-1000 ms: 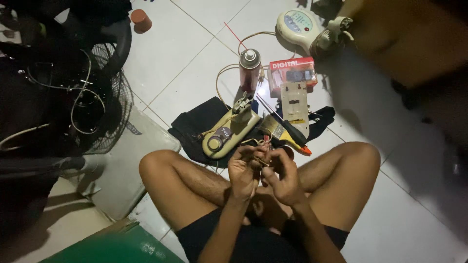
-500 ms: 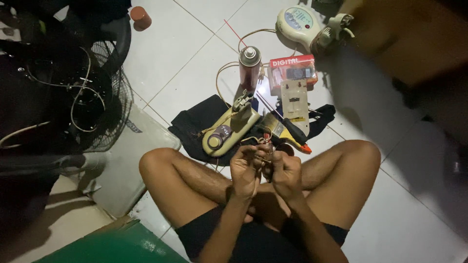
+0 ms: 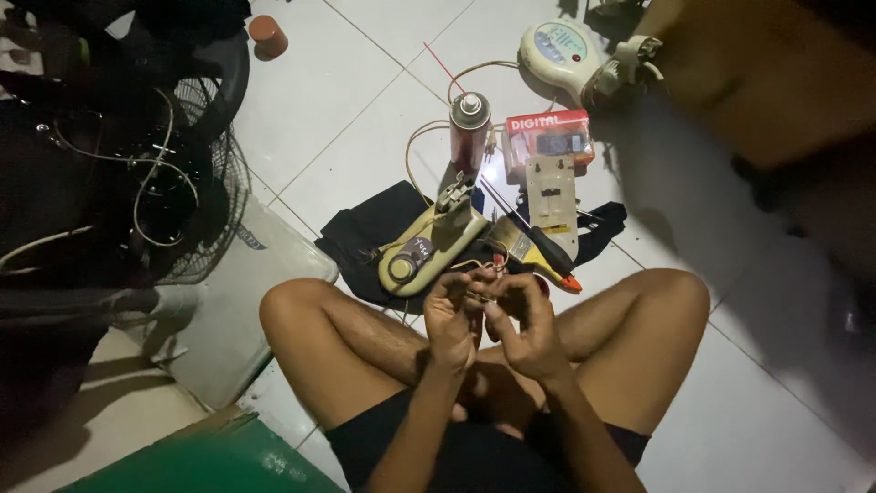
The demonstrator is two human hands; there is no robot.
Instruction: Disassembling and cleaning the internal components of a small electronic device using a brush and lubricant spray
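Wires [image 3: 482,285], thin and partly hidden, sit pinched between the fingertips of my left hand [image 3: 452,315] and right hand [image 3: 522,321], just above my crossed legs. Compared with a second ago, both hands have stayed nearly in the same place and the cream appliance part [image 3: 429,248] on the black cloth [image 3: 365,233] has not moved, so I judge the fine work continues.

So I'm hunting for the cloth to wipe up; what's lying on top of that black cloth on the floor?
On the black cloth lie a cream housing and a screwdriver. The hands cover its near edge, hiding anything there.
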